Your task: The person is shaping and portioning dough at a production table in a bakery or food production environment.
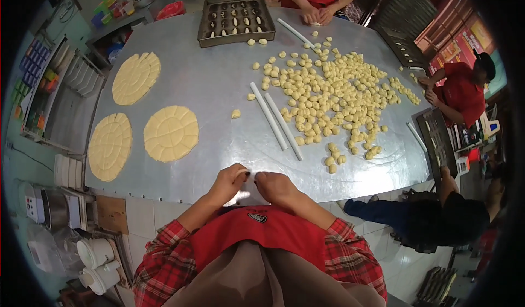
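Observation:
My left hand [231,181] and my right hand [275,188] are close together over the near edge of the metal table, fingers curled. A small pale bit with a dark spot shows at my left fingertips; I cannot make out what it is. My right fingers are folded inward, hiding whatever they may hold. Beyond my hands lie two white rods [268,115] side by side. To their right spreads a big heap of yellow dough balls [344,91]. One lone dough ball [235,114] sits left of the rods.
Three scored flat dough rounds [171,133] lie on the left of the metal table [219,82]. A baking tray [236,39] with shaped pieces stands at the far side. Co-workers work at the far and right edges. One person at right grips a dark tray [436,137].

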`<state>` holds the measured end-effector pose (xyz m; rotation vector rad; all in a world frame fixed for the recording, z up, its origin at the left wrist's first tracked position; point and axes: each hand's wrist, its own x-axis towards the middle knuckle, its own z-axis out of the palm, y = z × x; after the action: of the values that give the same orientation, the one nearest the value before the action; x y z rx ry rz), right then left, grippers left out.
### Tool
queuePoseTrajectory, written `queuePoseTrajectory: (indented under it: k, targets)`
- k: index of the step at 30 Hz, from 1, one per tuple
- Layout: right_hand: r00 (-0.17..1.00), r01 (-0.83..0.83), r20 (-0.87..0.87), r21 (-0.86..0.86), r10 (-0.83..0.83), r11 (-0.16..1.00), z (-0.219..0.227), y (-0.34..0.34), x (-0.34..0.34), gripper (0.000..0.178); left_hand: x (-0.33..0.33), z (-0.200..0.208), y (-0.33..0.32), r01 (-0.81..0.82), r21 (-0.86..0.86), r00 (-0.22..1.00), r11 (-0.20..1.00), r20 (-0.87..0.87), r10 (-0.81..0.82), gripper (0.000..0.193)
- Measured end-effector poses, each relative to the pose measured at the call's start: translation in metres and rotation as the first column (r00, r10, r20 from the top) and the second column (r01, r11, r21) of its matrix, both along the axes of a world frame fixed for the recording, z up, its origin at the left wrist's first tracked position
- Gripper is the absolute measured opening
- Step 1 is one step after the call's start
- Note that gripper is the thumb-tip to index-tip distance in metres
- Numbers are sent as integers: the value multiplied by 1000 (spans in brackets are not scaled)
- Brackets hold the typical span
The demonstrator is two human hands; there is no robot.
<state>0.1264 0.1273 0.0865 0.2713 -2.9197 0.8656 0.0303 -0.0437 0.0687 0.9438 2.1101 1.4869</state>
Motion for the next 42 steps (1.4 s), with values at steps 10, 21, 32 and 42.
queuePoseTrajectory:
  k: [10,21,32,42]
  targets:
    - [989,-131,-42,190,141,973,-87,10,14,56,-16,-62,-11,-288,-479,797,829,-600,-69,55]
    - [998,34,-57,180,-24,983,-102,40,27,48,-37,-87,-63,-285,-318,777,904,-629,24,37]
    - [945,302,-65,-206,-321,931,-29,29,-154,10,-71,-37,0,-150,343,852,927,521,-55,78]
    - [636,760,-680,468,-365,451,-35,247,-374,22,-90,-94,-68,123,126,953,984,-291,-82,45]
